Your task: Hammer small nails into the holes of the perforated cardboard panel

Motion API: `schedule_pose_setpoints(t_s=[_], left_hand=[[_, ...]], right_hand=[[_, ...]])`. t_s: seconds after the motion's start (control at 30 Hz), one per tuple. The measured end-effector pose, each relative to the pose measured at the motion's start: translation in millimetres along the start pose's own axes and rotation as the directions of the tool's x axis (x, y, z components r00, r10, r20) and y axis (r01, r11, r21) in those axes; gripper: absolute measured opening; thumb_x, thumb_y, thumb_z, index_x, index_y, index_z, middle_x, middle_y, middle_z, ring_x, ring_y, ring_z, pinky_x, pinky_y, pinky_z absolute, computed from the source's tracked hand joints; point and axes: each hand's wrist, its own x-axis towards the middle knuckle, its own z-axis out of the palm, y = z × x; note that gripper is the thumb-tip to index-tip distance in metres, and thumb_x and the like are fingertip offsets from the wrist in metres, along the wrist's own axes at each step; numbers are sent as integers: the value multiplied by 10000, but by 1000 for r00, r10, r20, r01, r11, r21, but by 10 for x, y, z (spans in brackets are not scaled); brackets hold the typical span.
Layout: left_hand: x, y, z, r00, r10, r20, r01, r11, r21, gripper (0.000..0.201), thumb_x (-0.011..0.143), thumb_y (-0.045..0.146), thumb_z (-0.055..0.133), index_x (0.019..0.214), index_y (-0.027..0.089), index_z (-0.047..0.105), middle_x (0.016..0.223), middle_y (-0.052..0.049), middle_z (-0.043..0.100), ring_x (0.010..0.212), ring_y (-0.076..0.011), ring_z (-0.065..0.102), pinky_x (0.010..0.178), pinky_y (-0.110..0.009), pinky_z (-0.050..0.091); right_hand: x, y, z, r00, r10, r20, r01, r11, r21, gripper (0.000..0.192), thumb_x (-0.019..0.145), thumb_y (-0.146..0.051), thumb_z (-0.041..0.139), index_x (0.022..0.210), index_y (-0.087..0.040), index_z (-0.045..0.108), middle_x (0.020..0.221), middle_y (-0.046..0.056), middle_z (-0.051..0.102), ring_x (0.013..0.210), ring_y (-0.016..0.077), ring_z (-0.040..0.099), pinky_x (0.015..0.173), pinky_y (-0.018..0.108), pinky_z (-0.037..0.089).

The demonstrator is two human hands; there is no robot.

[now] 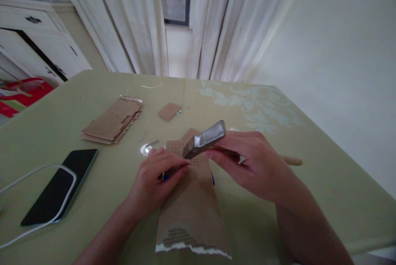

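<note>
Between the two hands lies one long strip of brown cardboard, flat on the desk, its near end torn ragged and showing the corrugation, its far end pricked with a neat grid of small holes. On that strip's left edge the left hand is curled shut, pinching a small tool with a blue tip, too hidden to tell more. Over the holed end the right hand is closed around one grey metal hammer head, held tilted, with its wooden handle poking out past the hand's right side. Just beyond the left hand sit one small round metal piece and two thin nails beside it. Farther off to the left lies one stack of perforated cardboard pieces, and beyond the hands one small cardboard scrap. Well left of the left hand lies one black phone, a white cable looped over it.
</note>
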Motion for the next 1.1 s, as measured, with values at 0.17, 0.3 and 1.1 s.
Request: schedule_pose_setpoints(t_s=[0.17, 0.3, 1.1], left_hand=[[-19, -27, 19, 1000, -26, 17, 26, 1000, -13, 111, 1019, 187, 760, 1035, 272, 830, 1004, -17, 882, 875, -214, 788, 877, -394, 549], [-21, -39, 20, 999, -30, 30, 31, 999, -27, 116, 1018, 193, 770, 1052, 284, 834, 994, -7, 882, 862, -208, 788, 888, -389, 544], [-27, -41, 17, 995, -62, 74, 63, 998, -13, 129, 1023, 186, 758, 1062, 278, 839, 1032, -10, 868, 941, -208, 785, 915, -363, 539]], right_hand=[[4, 25, 3, 995, 53, 81, -50, 998, -34, 146, 1109, -273, 707, 1113, -290, 851, 1039, -4, 871, 900, 198, 776, 830, 303, 505], [4, 39, 12, 999, 28, 23, -28, 1000, -10, 165, 1116, -259, 686, 1158, -270, 845, 1003, 2, 859, 856, 182, 758, 799, 292, 497], [18, 21, 51, 992, 84, 97, -80, 996, -40, 129, 1103, -259, 732, 1026, -249, 836, 963, -14, 850, 843, 179, 735, 777, 306, 440]])
